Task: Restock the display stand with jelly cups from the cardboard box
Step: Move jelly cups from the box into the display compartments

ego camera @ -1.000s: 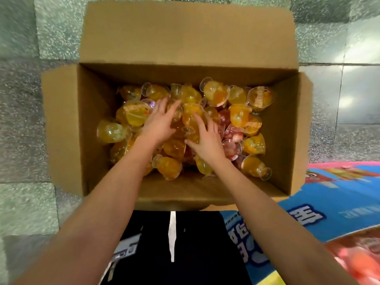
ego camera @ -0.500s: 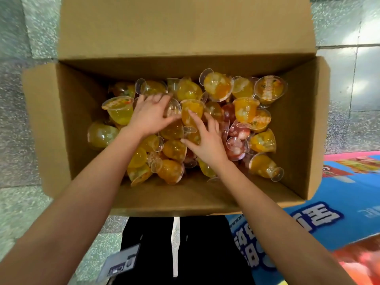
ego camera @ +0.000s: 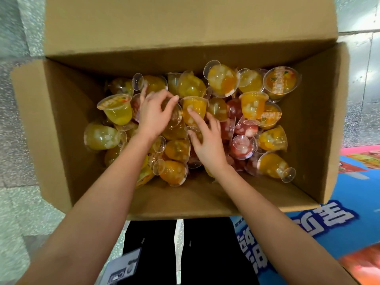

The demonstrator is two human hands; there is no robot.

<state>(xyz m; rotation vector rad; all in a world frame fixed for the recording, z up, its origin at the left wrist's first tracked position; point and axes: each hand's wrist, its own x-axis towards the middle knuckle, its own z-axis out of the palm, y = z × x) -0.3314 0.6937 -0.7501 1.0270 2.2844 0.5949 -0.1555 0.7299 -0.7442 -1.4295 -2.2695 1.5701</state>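
An open cardboard box (ego camera: 61, 130) stands on a speckled tile floor (ego camera: 20, 202), seen from above, with a person leaning over it. The task's jelly cups (ego camera: 222, 81) lie heaped inside, mostly orange and yellow with pale fruit pieces, each on a small clear foot. A few red cups (ego camera: 244, 128) sit right of centre.

One printed lid (ego camera: 281, 82) near the far right corner faces up. It is orange with a fruit picture and a band of writing too small to read. A second label (ego camera: 270, 116) below it is also illegible.

To the right of the box, a blue printed panel (ego camera: 339, 223) carries large white characters, seen upside down and not readable. A badge (ego camera: 123, 268) hangs by the black trousers (ego camera: 205, 254), its print blurred.

The left hand (ego camera: 153, 115) arches palm down over a clear cup (ego camera: 176, 117) lying on its side, fingers bent and thumb reaching across. I cannot tell whether it has truly closed on the cup.

The right hand (ego camera: 208, 144) pinches an upright orange jelly cup (ego camera: 195, 105), with the index fingertip on its side and the thumb at its foot.

Half a second ago the left hand lay flatter on the pile. The right hand was already at the same orange cup. The box now fills more of the view.
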